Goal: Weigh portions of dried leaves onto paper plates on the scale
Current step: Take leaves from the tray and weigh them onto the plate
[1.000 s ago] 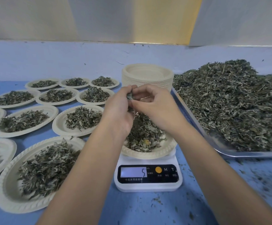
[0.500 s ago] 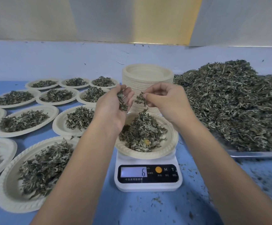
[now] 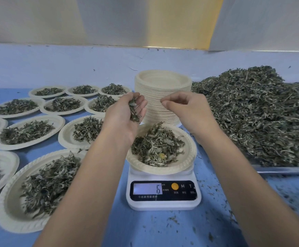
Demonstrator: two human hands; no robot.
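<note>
A white digital scale (image 3: 163,202) stands on the blue table, and its display reads 6. On it sits a paper plate (image 3: 189,158) with a heap of dried leaves (image 3: 155,145). My left hand (image 3: 123,114) hovers over the plate's left rim, cupped around a small bunch of leaves (image 3: 134,111) in its palm. My right hand (image 3: 186,111) hangs above the plate's back right. Its thumb and fingertips are pinched together, and no leaves show between them.
A big pile of dried leaves (image 3: 252,113) fills a metal tray (image 3: 284,170) at the right. A tall stack of empty paper plates (image 3: 163,82) stands behind the scale. Several filled plates (image 3: 38,189) cover the table to the left. Leaf crumbs litter the front right.
My hands have drawn apart above the plate. The pinch of leaves in my right hand is gone. The scale's reading rose from 5 to 6.
</note>
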